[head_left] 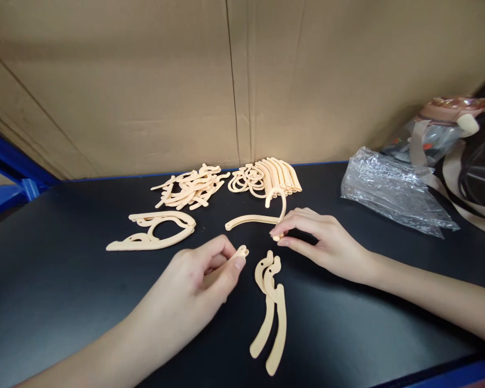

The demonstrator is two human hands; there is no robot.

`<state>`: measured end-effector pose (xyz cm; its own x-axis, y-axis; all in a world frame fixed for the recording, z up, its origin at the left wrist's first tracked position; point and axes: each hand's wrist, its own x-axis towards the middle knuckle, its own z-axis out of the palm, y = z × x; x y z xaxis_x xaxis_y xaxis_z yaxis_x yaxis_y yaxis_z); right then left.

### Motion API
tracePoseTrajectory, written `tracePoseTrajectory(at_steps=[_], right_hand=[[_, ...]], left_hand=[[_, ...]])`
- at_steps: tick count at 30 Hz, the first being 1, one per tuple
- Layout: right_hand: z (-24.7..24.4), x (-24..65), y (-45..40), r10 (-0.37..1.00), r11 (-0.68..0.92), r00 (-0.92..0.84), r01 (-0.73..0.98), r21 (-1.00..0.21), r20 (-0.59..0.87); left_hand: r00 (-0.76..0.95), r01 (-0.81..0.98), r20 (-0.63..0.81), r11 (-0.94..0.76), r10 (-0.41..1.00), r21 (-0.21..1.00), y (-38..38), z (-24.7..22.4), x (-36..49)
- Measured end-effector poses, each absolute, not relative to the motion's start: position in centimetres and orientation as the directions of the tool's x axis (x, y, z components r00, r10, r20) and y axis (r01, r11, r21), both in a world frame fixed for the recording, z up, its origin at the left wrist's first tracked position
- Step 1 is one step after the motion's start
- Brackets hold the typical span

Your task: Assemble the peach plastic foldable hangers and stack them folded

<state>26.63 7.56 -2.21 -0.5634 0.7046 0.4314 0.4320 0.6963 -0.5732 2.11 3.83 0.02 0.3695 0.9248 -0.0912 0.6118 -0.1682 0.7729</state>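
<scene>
My left hand [216, 269] is closed in a pinch on a beige plastic hanger piece [241, 251]; only its end with a small hole shows past the fingertips. My right hand [317, 240] pinches the lower end of a beige hanger hook [283, 207], its curved top pointing away from me. Beside that hook lies a curved hanger arm [250, 219], whose right end meets or passes behind it; I cannot tell if they are joined. Between and below my hands, two loose hanger arms [278, 328] with notched upper ends rest partly overlapped on the black table [331, 334].
At left lies a folded hanger [172, 240]. Behind it is a jumbled pile of hanger pieces [194, 186], with hooks [246, 178] and a neat row of hanger arms [281, 175] alongside. Crumpled clear plastic [388, 188] and a strapped bag [472, 178] occupy the right. Cardboard [145, 81] stands behind.
</scene>
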Motion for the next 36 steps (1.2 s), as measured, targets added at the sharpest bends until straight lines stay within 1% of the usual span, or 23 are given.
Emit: tracePoseTrajectory(at_steps=[2,5,7,10,23,31,33,36], right_hand=[[-2.1,26.5,7.4,0.689,0.696,-0.597,0.387,-0.605,0.411],[-2.0,26.3,7.3,0.677,0.679,-0.631,0.337,-0.652,0.379],[-2.0,26.2,7.3,0.680,0.666,-0.638,0.329,-0.669,0.363],[-2.0,26.2,7.3,0.683,0.654,-0.641,0.324,-0.684,0.350],[-1.9,26.1,6.9,0.672,0.630,-0.664,0.277,-0.725,0.330],[-1.9,26.1,6.7,0.633,0.680,-0.680,0.262,-0.684,0.369],[-2.0,26.0,6.7,0.628,0.692,-0.681,0.269,-0.669,0.375],[-2.0,26.0,6.7,0.604,0.730,-0.697,0.289,-0.619,0.387]], left_hand=[[0.443,0.642,0.002,-0.319,0.897,0.697,3.5,-0.4,2.2],[0.544,0.660,0.132,-0.520,0.828,0.543,3.5,-1.0,2.3],[0.604,0.631,0.205,-0.619,0.770,0.467,3.8,-1.3,2.3],[0.669,0.576,0.277,-0.716,0.690,0.395,4.3,-1.4,2.3],[0.712,0.549,0.373,-0.803,0.594,0.231,4.7,-1.6,2.4],[0.748,0.532,0.355,-0.826,0.561,0.185,4.7,-1.6,2.4],[0.753,0.528,0.366,-0.834,0.547,0.159,4.7,-1.7,2.5],[0.775,0.503,0.393,-0.860,0.495,0.089,4.6,-1.9,2.5]])
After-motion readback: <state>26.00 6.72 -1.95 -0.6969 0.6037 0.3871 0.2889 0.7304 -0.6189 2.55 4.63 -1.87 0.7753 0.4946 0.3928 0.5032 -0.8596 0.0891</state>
